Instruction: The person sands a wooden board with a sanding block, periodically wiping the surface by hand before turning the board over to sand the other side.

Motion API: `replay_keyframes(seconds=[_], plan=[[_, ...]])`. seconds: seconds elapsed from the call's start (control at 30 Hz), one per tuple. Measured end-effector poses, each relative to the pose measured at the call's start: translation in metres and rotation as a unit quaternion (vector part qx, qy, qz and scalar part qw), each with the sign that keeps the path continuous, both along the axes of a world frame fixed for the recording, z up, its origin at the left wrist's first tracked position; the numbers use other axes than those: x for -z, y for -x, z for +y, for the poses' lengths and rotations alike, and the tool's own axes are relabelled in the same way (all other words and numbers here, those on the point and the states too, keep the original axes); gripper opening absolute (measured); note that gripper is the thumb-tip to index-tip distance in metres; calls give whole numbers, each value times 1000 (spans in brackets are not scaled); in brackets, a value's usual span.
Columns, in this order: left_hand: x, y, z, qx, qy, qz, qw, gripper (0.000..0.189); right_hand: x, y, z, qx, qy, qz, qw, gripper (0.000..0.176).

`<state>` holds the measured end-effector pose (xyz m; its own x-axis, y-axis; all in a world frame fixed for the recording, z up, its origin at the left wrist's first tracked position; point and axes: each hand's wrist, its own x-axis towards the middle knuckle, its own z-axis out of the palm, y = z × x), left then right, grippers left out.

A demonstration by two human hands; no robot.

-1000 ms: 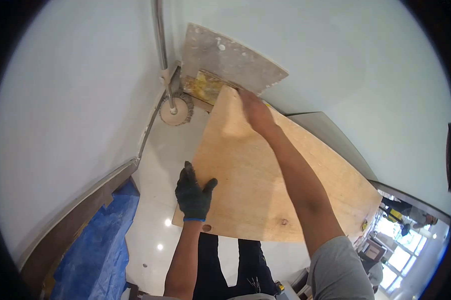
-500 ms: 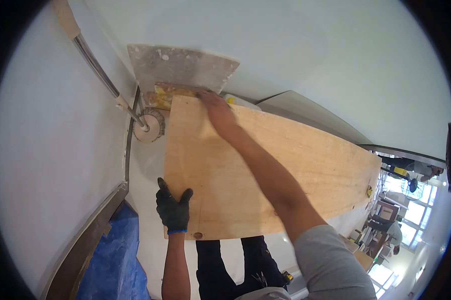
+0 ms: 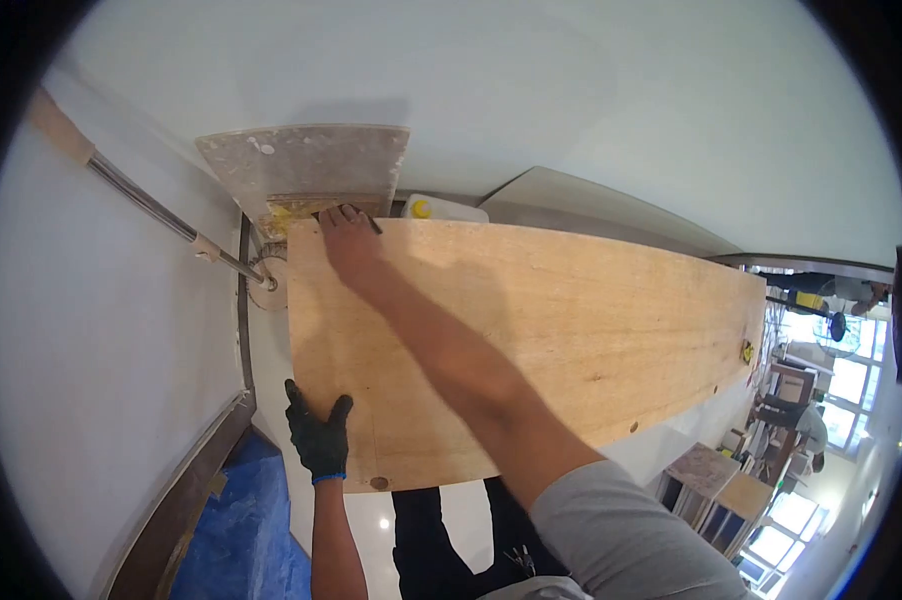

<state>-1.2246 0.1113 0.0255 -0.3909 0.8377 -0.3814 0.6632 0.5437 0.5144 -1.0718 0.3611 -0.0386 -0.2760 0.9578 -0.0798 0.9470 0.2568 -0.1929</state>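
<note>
A long plywood board (image 3: 531, 330) stretches from in front of me to the right. My left hand (image 3: 319, 442), in a black glove with a blue cuff, grips the board's near left edge; its thumb lies on the top face and its forefinger points away from me. Bare, my right hand (image 3: 349, 238) reaches over the board to its far left corner. Its fingers are bent around a thin dark pen-like thing (image 3: 375, 223), mostly hidden by the hand. A yellow-stained wooden piece (image 3: 283, 208) lies just beyond that corner.
A stained grey panel (image 3: 321, 160) leans against the wall. Behind the board stand a white jug with a yellow cap (image 3: 421, 208) and a grey sheet (image 3: 571, 205). A mop (image 3: 161, 210) stands left, above blue sheeting (image 3: 246, 520). A tape measure (image 3: 747, 350) lies at the board's far right.
My right hand has moved left along the far edge to the corner, and the dark thin thing now shows. The view has shifted; my left hand keeps its place on the board.
</note>
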Motion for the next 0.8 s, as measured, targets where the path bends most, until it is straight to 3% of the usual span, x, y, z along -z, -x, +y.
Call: replay_keyframes(seconds=[0.07,0.1,0.13,0.17,0.23,0.27,0.3,0.37,0.5,0.6,0.63,0.67,0.7,0.73,0.8], plan=[[2,2,-4,-2,-8,-14,1000,97,6,-61,-19,-67,-20,93,993,42],[4,0,-1,-12,-19,-24,999,97,5,-115,-41,-15,-55,149,987,42],[2,-2,2,-15,-19,-26,999,97,27,-184,-50,61,22,122,990,41],[-1,-3,3,-18,-16,-26,999,97,5,-239,-69,118,64,12,991,41],[-3,-2,2,-19,-4,-19,1000,96,-47,-322,-87,222,129,-11,967,40],[-1,-2,2,-18,4,-12,1000,96,-63,-340,-89,201,153,-112,961,42],[1,-1,2,-19,9,-4,1000,96,-58,-338,-91,171,74,-136,973,41],[1,1,2,-17,-4,-6,1000,98,-20,-296,-64,140,173,-213,951,33],[7,0,-2,-19,-16,-3,1000,100,10,-38,-12,50,-17,-154,987,36],[10,2,-5,-8,-48,4,999,100,49,-13,13,-86,-52,-154,983,43],[10,4,-8,-5,-40,21,999,100,56,-58,-3,-148,-147,90,974,45],[11,3,-5,-1,-38,31,999,100,12,-81,-20,-3,35,157,987,44],[12,4,-4,-2,-37,36,999,99,22,-137,-28,16,10,137,990,42],[13,5,-6,3,-35,38,999,99,-12,-170,-35,130,98,118,980,42],[16,5,-1,10,-36,38,999,99,-16,-262,-57,109,60,-15,992,40]])
